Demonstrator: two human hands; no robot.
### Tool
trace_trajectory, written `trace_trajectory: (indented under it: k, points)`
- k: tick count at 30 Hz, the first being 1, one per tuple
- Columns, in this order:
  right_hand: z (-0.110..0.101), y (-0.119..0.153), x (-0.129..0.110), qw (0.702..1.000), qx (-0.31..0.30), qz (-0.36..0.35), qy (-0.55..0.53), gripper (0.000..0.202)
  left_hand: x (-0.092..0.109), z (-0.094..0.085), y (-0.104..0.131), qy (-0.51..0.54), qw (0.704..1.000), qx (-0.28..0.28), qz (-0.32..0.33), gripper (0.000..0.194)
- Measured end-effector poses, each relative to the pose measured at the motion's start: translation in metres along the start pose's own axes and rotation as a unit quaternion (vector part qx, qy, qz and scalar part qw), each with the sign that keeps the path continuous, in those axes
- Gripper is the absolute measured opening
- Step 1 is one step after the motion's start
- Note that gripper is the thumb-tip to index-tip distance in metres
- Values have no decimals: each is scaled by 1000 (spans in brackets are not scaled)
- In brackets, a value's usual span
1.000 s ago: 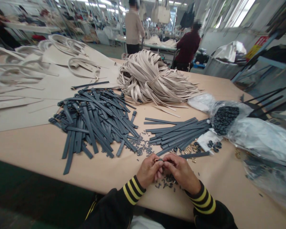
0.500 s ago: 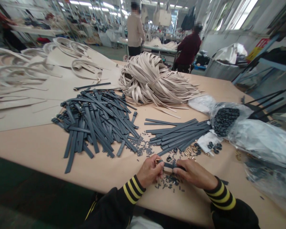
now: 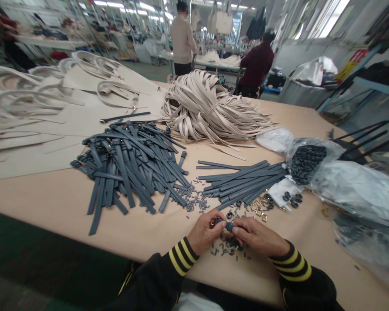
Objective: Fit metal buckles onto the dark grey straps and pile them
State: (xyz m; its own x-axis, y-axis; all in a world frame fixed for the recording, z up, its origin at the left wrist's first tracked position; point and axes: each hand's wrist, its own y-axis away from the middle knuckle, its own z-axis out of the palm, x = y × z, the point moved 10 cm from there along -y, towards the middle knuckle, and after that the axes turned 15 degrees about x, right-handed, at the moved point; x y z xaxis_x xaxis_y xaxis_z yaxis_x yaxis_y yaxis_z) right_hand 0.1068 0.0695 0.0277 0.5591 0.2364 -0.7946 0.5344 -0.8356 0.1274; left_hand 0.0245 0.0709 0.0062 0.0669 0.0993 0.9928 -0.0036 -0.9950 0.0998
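Observation:
Near the table's front edge, my left hand (image 3: 206, 232) pinches the buckle end of a dark blue-grey strap (image 3: 229, 226). Close beside it on the right, my right hand (image 3: 258, 235) is closed on the same strap, fingertips at a thicker band around it. The rest of the strap is hidden by my right hand. Small dark pieces (image 3: 228, 248) lie scattered below my hands. Gold buckles (image 3: 258, 211) and dark loops (image 3: 291, 198) lie beyond my right hand, beside a fan of flat dark straps (image 3: 246, 183).
A heap of dark buckled straps (image 3: 126, 164) lies left on the table (image 3: 142, 233). Behind is a beige strap bundle (image 3: 210, 106); beige pieces (image 3: 74, 112) cover the far left. Plastic bags (image 3: 356, 190) lie right. Two people stand or sit beyond the table.
My right hand has moved left along the strap, closer to my left hand, so less of the strap shows between them. My left hand has barely moved.

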Motion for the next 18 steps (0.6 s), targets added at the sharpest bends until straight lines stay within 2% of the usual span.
trace_trajectory:
  k: [3,7,12,18]
  points:
    - [5,1,1,999,-11,5,-37,30,3,-1,-1,-23,1000,-4,19,11]
    - [16,5,10,992,-39,58,-101,31,4,2,0,-40,998,-35,34,8]
    - [10,3,9,996,2,20,-88,34,3,4,1,-57,997,-44,40,8]
    - [11,2,12,991,21,43,-125,35,9,2,3,-55,996,-36,57,10]
